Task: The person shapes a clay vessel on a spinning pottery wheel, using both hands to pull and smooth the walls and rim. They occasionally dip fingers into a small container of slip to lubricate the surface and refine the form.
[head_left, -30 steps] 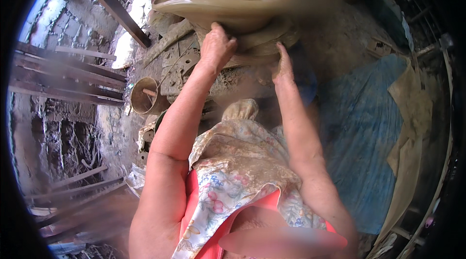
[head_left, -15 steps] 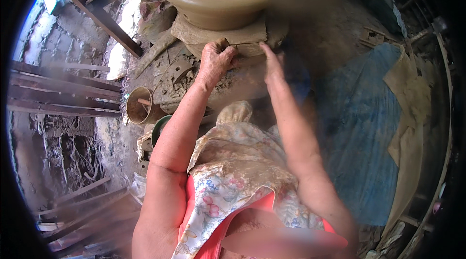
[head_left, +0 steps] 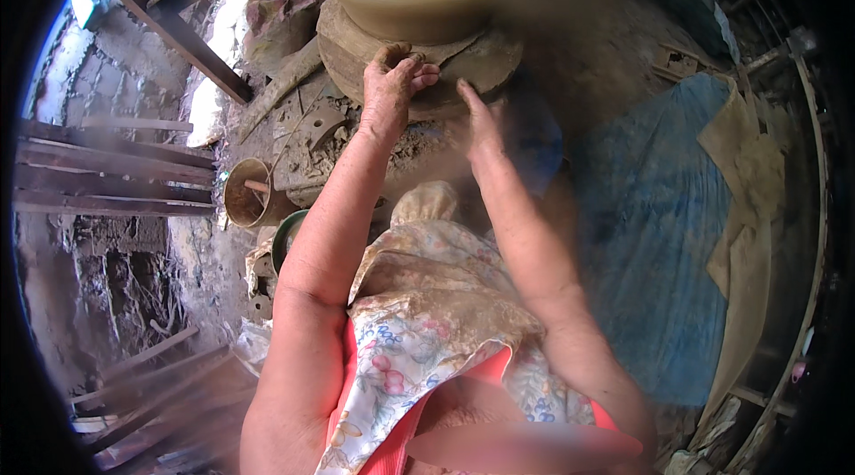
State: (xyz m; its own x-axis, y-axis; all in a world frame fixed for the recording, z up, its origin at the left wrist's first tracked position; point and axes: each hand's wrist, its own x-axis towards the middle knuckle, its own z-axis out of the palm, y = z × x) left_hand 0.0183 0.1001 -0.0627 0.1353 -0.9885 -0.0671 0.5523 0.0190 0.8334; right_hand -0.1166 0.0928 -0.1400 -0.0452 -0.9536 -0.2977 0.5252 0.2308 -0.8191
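A large, wet brown clay basin (head_left: 419, 8) with a wide, rounded rim stands on a flat board (head_left: 352, 34) atop a round wheel (head_left: 476, 70). My left hand (head_left: 392, 88) is at the near left edge of the wheel, its muddy fingers curled in; what they hold, if anything, is hidden. My right hand (head_left: 482, 123) is at the wheel's near right edge, fingers stretched forward and holding nothing. Both hands sit below the basin, apart from its wall.
A bucket (head_left: 248, 194) with a stick in it stands left of my left forearm, beside a green-rimmed container (head_left: 287, 239). Clay scraps (head_left: 312, 132) lie below the wheel. Blue sheeting (head_left: 655, 235) spreads at right. Wooden beams (head_left: 174, 25) cross the upper left.
The wheel, board and basin have turned; the basin's pointed side at the left no longer shows there. My left fingers have shifted up slightly, and my right hand has moved left and lower.
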